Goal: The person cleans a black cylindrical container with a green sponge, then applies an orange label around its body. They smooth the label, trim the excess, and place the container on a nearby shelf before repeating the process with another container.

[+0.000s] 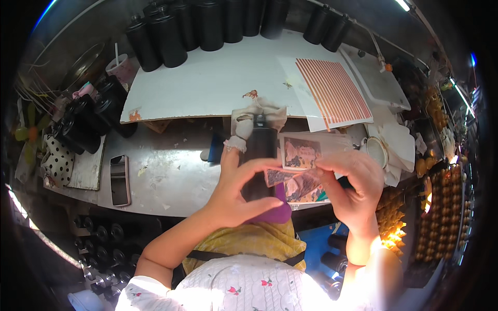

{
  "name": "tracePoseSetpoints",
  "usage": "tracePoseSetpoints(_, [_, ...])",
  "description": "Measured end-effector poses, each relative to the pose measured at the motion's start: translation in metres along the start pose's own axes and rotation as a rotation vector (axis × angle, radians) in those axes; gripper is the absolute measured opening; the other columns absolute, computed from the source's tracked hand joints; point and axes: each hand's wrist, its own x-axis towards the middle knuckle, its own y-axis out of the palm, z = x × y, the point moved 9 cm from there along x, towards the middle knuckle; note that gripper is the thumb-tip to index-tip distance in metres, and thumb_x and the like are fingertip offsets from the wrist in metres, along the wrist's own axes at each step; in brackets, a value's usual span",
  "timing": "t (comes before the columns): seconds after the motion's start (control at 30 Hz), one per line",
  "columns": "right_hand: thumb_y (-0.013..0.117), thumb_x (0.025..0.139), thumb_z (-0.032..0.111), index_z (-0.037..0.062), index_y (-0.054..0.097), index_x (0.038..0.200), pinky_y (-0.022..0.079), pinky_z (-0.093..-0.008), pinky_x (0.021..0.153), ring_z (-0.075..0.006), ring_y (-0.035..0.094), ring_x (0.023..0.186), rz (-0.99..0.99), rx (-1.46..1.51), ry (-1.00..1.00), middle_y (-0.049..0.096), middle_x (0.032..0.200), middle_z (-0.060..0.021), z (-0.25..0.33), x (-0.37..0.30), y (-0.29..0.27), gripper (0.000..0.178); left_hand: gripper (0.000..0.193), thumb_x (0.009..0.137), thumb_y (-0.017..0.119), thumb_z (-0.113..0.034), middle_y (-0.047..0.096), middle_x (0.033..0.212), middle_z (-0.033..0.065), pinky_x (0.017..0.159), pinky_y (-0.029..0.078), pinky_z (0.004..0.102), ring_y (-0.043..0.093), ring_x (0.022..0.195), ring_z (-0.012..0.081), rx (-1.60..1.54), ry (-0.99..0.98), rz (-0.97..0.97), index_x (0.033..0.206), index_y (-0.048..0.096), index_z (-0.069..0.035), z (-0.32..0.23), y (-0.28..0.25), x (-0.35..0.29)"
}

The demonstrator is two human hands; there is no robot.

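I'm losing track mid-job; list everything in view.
Bottles: many, black, back, left, centre
Board: one, white, back
Striped sheet: one, orange, board's right
Cup: one, pinkish, back left
Dotted cloth: one, black-white, left
Phone: one, dark, left
Bench: one, grey, middle
Film: one, pinkish, centre
Pictures: at least two, multicoloured, centre
Lap cloth: one, yellow, bottom centre
Beaded items: many, golden, far right
Left grip: one, white finger wrap, centre
Right grip: one, bare, centre right

A grey metal counter (161,189) is backed by a raised flat white shelf (207,83); a white tube light (402,4) is lit.
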Motion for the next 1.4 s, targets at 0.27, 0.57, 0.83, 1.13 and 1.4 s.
tracePoseSetpoints(0.27, [0.074, 0.072, -0.009, 0.0035, 0.073, 0.09, 0.05, -0.029, 0.057, -0.0195, 0.068, 0.064, 0.149, 0.341, 0.177, 0.071, 0.077, -0.0077, -0.001, 0.01, 0.014, 0.022, 0.01, 0.081, 0.077, -0.006, 0.041, 0.15, 0.0276, 0.096, 0.04, 0.037, 0.042, 0.137, 0.028, -0.354, 0.071, -0.234, 0.091, 0.074, -0.007, -0.03, -0.038, -0.008])
tracePoseSetpoints(0.57, [0.068, 0.088, -0.002, 0.003, 0.069, 0.098, 0.046, -0.0207, 0.065, -0.0058, 0.063, 0.08, 0.068, 0.805, 0.807, 0.065, 0.09, 0.0016, -0.119, -0.051, 0.133, 0.011, 0.011, 0.089, 0.073, -0.015, 0.057, 0.118, 0.0125, 0.105, 0.033, 0.0374, 0.048, 0.122, 0.0252, -0.23, -0.197, -0.357, 0.088, 0.068, -0.005, 0.08, -0.022, 0.013])
tracePoseSetpoints(0.83, [0.07, 0.081, -0.006, 0.0054, 0.067, 0.108, 0.045, -0.023, 0.064, -0.0088, 0.053, 0.072, -0.083, 0.286, 0.462, 0.058, 0.097, -0.0036, -0.104, -0.048, 0.101, 0.029, 0.06, 0.092, 0.071, -0.023, 0.045, 0.141, 0.0185, 0.113, 0.03, 0.0449, 0.041, 0.133, 0.0348, -0.088, -0.003, -0.574, 0.14, 0.045, -0.001, 0.098, -0.033, -0.013])
tracePoseSetpoints(1.13, [0.083, 0.071, 0.014, 0.0115, 0.039, 0.155, 0.04, -0.0399, 0.108, -0.0335, 0.04, 0.14, 0.369, 0.543, 0.583, 0.038, 0.152, -0.0178, -0.09, -0.1, 0.143, 0.095, 0.098, 0.089, 0.072, -0.036, 0.044, 0.145, 0.0229, 0.109, 0.032, 0.0446, 0.048, 0.116, 0.0351, 0.08, 0.025, 0.025, 0.158, 0.017, 0.006, 0.08, 0.035, -0.037])
tracePoseSetpoints(1.4, [0.082, 0.07, 0.013, 0.0116, 0.036, 0.157, 0.049, -0.0319, 0.088, -0.0222, 0.058, 0.11, 0.372, 0.586, 0.664, 0.041, 0.15, -0.0152, -0.089, -0.115, 0.146, 0.098, 0.097, 0.085, 0.075, -0.03, 0.049, 0.135, 0.0227, 0.098, 0.04, 0.04, 0.05, 0.106, 0.0323, 0.06, -0.08, 0.036, 0.158, 0.02, 0.004, 0.068, 0.024, -0.039])
